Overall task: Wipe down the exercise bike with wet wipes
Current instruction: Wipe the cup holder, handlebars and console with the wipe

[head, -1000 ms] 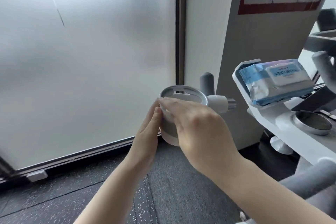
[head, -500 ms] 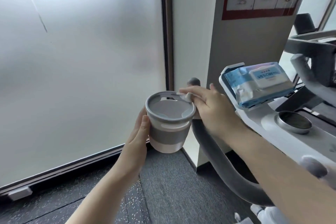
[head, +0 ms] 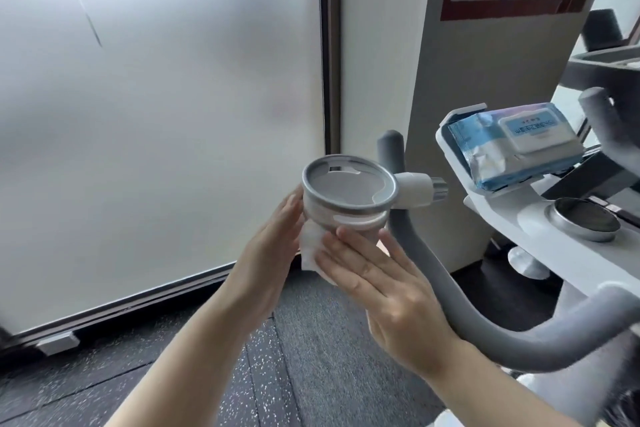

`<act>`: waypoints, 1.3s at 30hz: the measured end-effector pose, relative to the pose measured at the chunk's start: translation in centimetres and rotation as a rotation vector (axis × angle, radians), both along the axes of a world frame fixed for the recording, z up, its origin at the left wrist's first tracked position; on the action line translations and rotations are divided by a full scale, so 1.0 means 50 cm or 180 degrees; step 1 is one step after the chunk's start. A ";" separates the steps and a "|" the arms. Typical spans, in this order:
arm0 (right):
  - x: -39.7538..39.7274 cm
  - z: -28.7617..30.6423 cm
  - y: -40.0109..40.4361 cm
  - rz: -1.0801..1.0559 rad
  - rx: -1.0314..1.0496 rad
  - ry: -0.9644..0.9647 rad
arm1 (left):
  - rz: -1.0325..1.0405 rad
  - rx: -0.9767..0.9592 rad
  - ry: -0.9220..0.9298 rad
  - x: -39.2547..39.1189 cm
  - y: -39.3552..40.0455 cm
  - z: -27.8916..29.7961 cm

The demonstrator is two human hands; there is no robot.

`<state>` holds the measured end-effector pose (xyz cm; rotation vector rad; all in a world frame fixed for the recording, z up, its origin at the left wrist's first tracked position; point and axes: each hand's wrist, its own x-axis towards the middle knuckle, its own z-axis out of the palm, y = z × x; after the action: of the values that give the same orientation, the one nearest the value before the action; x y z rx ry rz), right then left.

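The exercise bike's grey-and-white cup holder [head: 349, 184] juts out from the curved grey handlebar [head: 426, 274] at the centre of the view. My left hand [head: 273, 253] lies flat against the holder's left side, fingers straight. My right hand [head: 388, 295] presses a white wet wipe [head: 310, 246] against the holder's lower front with straight fingers. The wipe hides the holder's bottom part.
A blue pack of wet wipes [head: 512, 146] lies on the bike's white console tray [head: 460, 156] at the right, above a round metal knob [head: 585, 218]. Frosted glass fills the left; a grey pillar [head: 433, 80] stands behind. Dark speckled floor [head: 242, 374] lies below.
My right hand has come off the holder's rim and moved down to its lower front, carrying the wipe. The left hand has stayed on the holder's left side.
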<state>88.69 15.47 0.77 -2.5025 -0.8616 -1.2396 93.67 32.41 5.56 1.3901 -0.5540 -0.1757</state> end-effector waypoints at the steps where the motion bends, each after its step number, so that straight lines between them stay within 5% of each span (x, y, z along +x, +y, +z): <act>1: -0.009 0.004 0.004 0.0003 0.0349 -0.0074 | 0.0057 0.0022 -0.0059 0.001 0.000 0.013; 5: -0.041 0.048 0.055 0.0083 0.2081 -0.0354 | 0.0141 0.0395 -0.0737 0.025 -0.005 0.084; 10: -0.002 0.063 0.070 -0.0656 0.3137 -0.0583 | -0.0215 0.1596 -0.1301 0.096 -0.028 0.115; 16: 0.044 -0.064 0.167 -0.1146 0.1659 -0.0444 | -0.0774 0.0692 -0.0445 0.141 -0.025 0.097; 19: 0.050 -0.078 0.183 -0.1532 0.1482 -0.0493 | -0.1107 0.0431 -0.0157 0.155 -0.020 0.086; 22: 0.075 -0.042 0.204 -0.1809 0.1343 -0.0728 | -0.1458 0.0419 -0.0033 0.169 -0.012 0.085; 27: 0.085 -0.089 0.189 -0.2203 -0.0156 -0.0793 | -0.2056 0.0630 -0.0109 0.203 0.004 0.082; 32: 0.087 0.001 0.204 -0.2832 0.0149 -0.1038 | -0.2539 0.0598 -0.0108 0.228 0.014 0.077; 37: 0.083 -0.050 0.215 -0.3001 -0.0510 -0.0575 | -0.2717 0.0324 0.0083 0.228 0.028 0.062; 39: 0.051 -0.072 0.203 -0.2832 0.0135 -0.0611 | -0.2809 0.0253 0.0018 0.223 0.039 0.046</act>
<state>91.26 25.61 -2.83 -2.8366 0.3374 -1.7059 104.82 34.37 7.87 1.1367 -1.1391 -0.9150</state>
